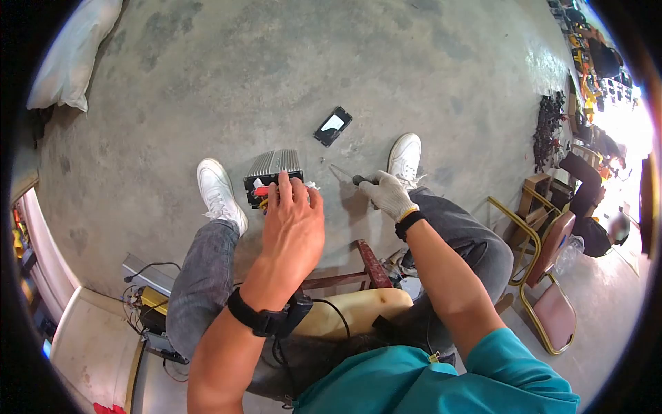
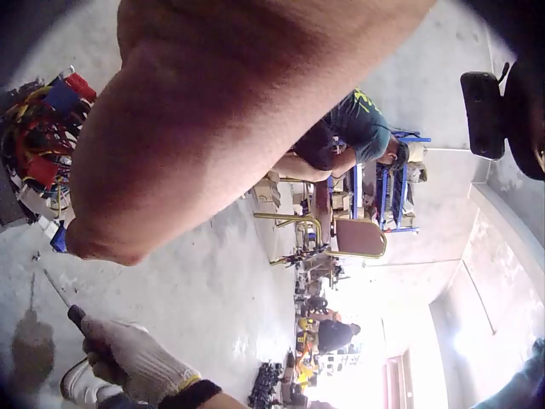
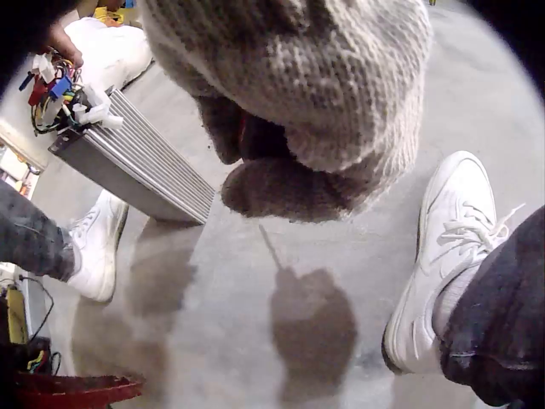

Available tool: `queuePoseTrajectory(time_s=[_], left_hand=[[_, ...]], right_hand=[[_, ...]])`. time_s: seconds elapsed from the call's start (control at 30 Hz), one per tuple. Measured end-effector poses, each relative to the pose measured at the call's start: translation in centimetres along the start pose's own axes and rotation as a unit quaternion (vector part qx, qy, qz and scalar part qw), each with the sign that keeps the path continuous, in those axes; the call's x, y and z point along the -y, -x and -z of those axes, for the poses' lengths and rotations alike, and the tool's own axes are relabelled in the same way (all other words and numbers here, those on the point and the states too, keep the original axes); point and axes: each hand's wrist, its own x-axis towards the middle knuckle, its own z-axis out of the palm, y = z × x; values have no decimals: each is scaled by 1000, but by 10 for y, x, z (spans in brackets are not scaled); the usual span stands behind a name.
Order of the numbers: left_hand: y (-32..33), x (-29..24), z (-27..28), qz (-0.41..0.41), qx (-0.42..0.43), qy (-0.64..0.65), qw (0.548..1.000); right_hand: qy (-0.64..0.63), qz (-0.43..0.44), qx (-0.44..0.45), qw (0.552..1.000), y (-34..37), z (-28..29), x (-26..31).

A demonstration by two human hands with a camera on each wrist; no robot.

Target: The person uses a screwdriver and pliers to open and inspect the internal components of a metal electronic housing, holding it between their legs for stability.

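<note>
A finned silver motor controller (image 1: pixel 274 163) stands tilted on the floor between the shoes, its wire end raised. My bare left hand (image 1: pixel 295 224) grips it at that end, fingers curled over the bundle of coloured wires and connectors (image 3: pixel 58 92). In the left wrist view the forearm hides most of this grip. My right hand (image 1: pixel 389 196), in a white knit glove with dark fingertips, holds a screwdriver (image 2: pixel 77 314) by its dark handle. Its thin shaft points away from the hand, apart from the controller. Beyond them lies a black cover plate (image 1: pixel 334 126) with a white label.
A tiny metal piece (image 1: pixel 323 159) lies on the concrete near the plate. White shoes (image 1: pixel 405 155) flank the work. A dark red stool leg (image 1: pixel 373 265) is below the hands. Boxed devices with cables (image 1: pixel 153 298) sit at left; a gold-framed chair (image 1: pixel 552 314) stands at right.
</note>
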Motion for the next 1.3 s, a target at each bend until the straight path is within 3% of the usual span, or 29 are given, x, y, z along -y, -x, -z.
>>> queuePoseTrajectory(time_s=[0.57,0.77,0.93,1.07,1.17,1.23,1.3], left_hand=[[0,-1,5,6,7,8,1000],[-1,-2,5,6,7,2,1000],[-2,-1,7,5,9,0,1000],[-4,0,6,14,-5,15,1000],[-5,3,6,19,-10,30,999],[-6,6,6,19,-18,39,999],[-8,8,6,33,-26,70,997]], right_hand=[[40,28,-3,999,-24,-18,6],[22,-39,35,998,-14,-9,23],[13,2,15,1000,-17,-11,15],[16,-12,17,1000,-10,0,16],[15,28,3,999,-7,7,7],[-19,-31,24,999,8,24,24],[-9,-35,28,999,26,44,44]])
